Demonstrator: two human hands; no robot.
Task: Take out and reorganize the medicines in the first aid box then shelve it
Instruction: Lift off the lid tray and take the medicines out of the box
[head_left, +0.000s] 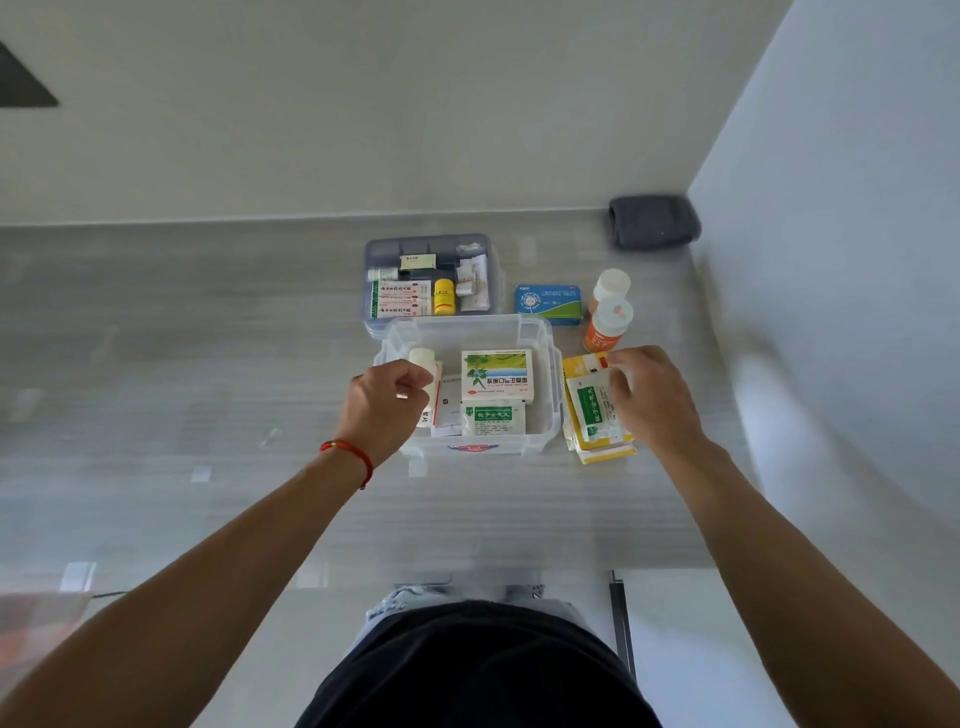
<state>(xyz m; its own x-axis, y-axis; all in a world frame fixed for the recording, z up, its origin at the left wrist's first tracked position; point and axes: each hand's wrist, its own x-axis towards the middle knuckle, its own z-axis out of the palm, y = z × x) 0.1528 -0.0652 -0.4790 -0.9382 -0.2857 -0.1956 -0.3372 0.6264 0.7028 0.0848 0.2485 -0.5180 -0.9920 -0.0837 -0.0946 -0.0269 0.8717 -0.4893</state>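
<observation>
The clear first aid box (540, 332) stands open on the counter in front of me. Inside lie a green-and-white carton (497, 375), a green sachet (493, 419), some leaflets and a white bottle (421, 358) along the left wall. My left hand (387, 408) is curled around the middle of that bottle. Just right of the box is a stack of yellow packets (582, 366) with a green-and-white sachet (592, 405) on top. My right hand (652, 400) has its fingers closed on that sachet.
Behind the box sits a grey-blue divided tray (376, 254) with tube cartons, a yellow bottle (444, 296) and small items. A blue tablet carton (548, 304) and two orange bottles (607, 325) stand at the right. A dark folded cloth (652, 221) lies in the corner by the right wall.
</observation>
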